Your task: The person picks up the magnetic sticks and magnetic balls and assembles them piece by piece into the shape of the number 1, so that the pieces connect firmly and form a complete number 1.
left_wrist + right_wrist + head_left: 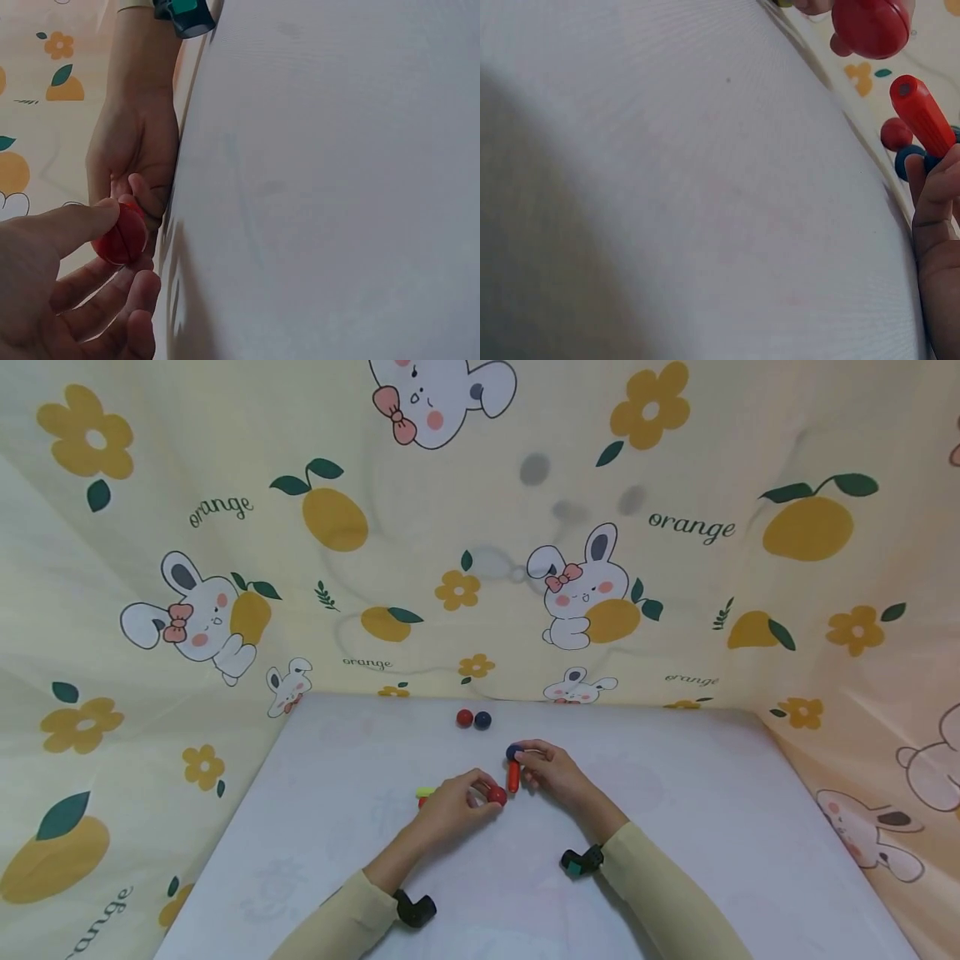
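My left hand (pixel 455 806) pinches a red ball (pixel 121 235) between thumb and fingers; a seam line runs across it. Just to its right, my right hand (pixel 551 770) grips a dark blue ball (pixel 513 752) with an orange-red stick (pixel 513 777) at it, the stick pointing toward my body. The right wrist view shows the stick's ridged sides and a dark spot in its end (pixel 906 88). Here the left hand's red ball (pixel 871 28) appears near that end, apart from it. Fingers hide most of the blue ball.
At the table's back stand a red ball (pixel 465 718) and a dark blue ball (pixel 483 721), side by side. A yellow-green piece (pixel 425 792) and a red piece (pixel 422 802) lie partly hidden behind my left hand. A printed cloth (pixel 420 527) hangs behind the white table (pixel 675 793).
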Available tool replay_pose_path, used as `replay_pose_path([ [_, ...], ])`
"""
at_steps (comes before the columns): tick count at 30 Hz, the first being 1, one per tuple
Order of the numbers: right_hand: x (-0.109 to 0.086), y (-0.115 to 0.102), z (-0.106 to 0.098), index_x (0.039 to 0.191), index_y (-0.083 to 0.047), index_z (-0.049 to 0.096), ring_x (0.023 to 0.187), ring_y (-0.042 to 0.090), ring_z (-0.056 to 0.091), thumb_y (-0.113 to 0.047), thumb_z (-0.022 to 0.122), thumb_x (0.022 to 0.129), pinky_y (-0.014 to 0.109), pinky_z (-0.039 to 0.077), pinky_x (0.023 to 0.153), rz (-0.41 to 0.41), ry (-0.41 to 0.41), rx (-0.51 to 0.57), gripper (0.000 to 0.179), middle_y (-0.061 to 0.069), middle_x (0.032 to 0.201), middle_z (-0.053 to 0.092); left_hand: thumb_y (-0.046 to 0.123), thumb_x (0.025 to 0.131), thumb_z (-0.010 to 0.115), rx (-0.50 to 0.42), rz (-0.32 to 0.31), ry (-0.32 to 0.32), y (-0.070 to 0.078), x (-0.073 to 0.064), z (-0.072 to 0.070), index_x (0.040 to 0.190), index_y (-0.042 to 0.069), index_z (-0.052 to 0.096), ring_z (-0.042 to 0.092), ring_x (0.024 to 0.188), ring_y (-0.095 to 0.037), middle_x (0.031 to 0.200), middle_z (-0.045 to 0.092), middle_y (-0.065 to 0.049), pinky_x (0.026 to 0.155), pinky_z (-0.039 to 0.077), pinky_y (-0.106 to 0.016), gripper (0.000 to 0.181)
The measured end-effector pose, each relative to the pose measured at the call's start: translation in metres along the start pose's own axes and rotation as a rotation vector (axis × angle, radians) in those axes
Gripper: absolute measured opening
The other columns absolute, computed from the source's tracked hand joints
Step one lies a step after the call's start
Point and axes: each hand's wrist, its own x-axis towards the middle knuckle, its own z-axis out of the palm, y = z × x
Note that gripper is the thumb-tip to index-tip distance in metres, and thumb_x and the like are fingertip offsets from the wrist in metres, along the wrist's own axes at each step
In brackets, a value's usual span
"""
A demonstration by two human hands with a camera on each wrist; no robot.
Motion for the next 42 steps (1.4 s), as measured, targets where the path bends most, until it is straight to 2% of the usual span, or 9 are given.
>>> replay_pose_path([
  [6,-0.001,0.000,0.000,0.143,-0.009,0.064,0.076,0.017,0.060,-0.024,0.071,0.106,0.024,0.051,0.068,-0.013,-0.010,0.014,0.040,0.006,0.111,0.076,0.041,0.095,0.084,0.025,0.006,-0.008,0.001,0.000,0.004,0.122,0.025,0.070,0.061,0.086,-0.011,0.106,0.072,0.011,0.075,0.052,-0.030,0.034],
  [16,-0.002,-0.001,0.000,0.145,-0.003,0.060,0.074,0.013,0.059,-0.021,0.069,0.107,0.023,0.049,0.064,-0.038,-0.032,0.033,0.042,0.004,0.108,0.076,0.039,0.095,0.083,0.016,0.064,-0.027,-0.001,0.004,0.009,0.119,0.025,0.073,0.062,0.083,-0.009,0.104,0.075,0.012,0.074,0.052,-0.029,0.029],
  [28,-0.003,-0.002,0.001,0.145,-0.004,0.060,0.074,0.013,0.059,-0.021,0.069,0.107,0.023,0.050,0.065,-0.040,-0.025,0.020,0.042,0.004,0.107,0.076,0.038,0.094,0.085,0.003,0.001,-0.042,0.006,0.004,0.013,0.121,0.022,0.074,0.061,0.084,-0.012,0.104,0.075,0.009,0.074,0.051,-0.030,0.033],
  [42,-0.004,-0.001,-0.001,0.145,-0.004,0.060,0.075,0.014,0.059,-0.022,0.068,0.107,0.023,0.051,0.067,-0.052,-0.049,0.013,0.042,0.004,0.108,0.075,0.040,0.094,0.085,-0.024,-0.012,-0.031,0.008,0.008,0.015,0.121,0.019,0.075,0.060,0.088,-0.014,0.104,0.077,0.007,0.078,0.051,-0.034,0.036],
])
